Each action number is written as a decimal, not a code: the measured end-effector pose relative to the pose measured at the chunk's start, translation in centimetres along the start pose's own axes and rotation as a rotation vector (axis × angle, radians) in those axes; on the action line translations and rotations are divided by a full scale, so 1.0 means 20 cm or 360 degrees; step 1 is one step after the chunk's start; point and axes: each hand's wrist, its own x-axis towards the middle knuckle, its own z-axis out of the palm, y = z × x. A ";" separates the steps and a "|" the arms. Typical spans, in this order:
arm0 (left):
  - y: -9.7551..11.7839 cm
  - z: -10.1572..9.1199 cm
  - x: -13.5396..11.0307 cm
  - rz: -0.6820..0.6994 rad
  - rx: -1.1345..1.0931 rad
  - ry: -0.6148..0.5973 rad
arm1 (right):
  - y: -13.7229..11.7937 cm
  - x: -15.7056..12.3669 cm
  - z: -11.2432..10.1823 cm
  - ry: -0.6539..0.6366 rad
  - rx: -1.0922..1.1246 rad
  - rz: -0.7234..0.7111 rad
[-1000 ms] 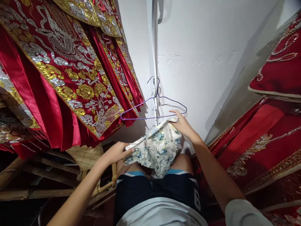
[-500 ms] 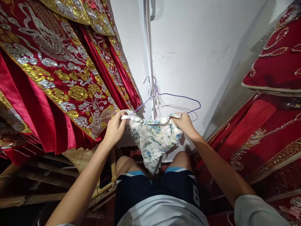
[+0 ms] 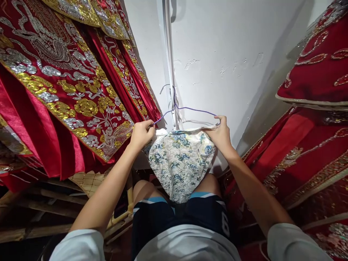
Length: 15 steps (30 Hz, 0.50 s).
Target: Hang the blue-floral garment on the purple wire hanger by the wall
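Observation:
A white garment point(image 3: 181, 159) with a blue and yellowish floral print hangs from its top edge between my two hands, tapering down over my lap. Behind that edge is a purple wire hanger point(image 3: 191, 108); its hook overlaps a white vertical pole. My left hand point(image 3: 143, 135) pinches the garment's left top corner against the hanger's left end. On the other side my right hand point(image 3: 220, 135) is closed on the right top corner, with thumb and fingers at the hanger's right end. The hanger's lower bar is hidden by the cloth.
Red costumes point(image 3: 89, 98) with gold and silver sequins hang close on the left. More red beaded garments point(image 3: 312, 79) crowd the right. A white wall point(image 3: 212, 43) and the vertical pole point(image 3: 167, 47) stand ahead. A bamboo frame point(image 3: 46, 210) is low at left.
The garment's bunched cloth now hangs flatter and wider. Both hands have moved up slightly, my right hand reaching the hanger's end and my left closing at its left end.

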 end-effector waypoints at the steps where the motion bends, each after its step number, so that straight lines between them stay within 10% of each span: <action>1: 0.00 0.00 0.00 -0.0001 0.0017 -0.0004 | 0.01 0.01 0.00 0.0000 -0.0018 0.0013; 6: 0.00 -0.02 0.02 -0.0034 0.0149 0.0017 | 0.07 0.07 -0.05 -0.0187 -0.0009 -0.0073; 12: -0.06 -0.10 0.05 -0.0161 0.0011 0.0263 | 0.06 0.13 -0.22 -0.0878 0.0467 0.0200; 15: -0.02 -0.06 0.05 -0.0323 -0.0067 -0.0013 | 0.05 0.04 -0.18 -0.0478 0.0667 0.0168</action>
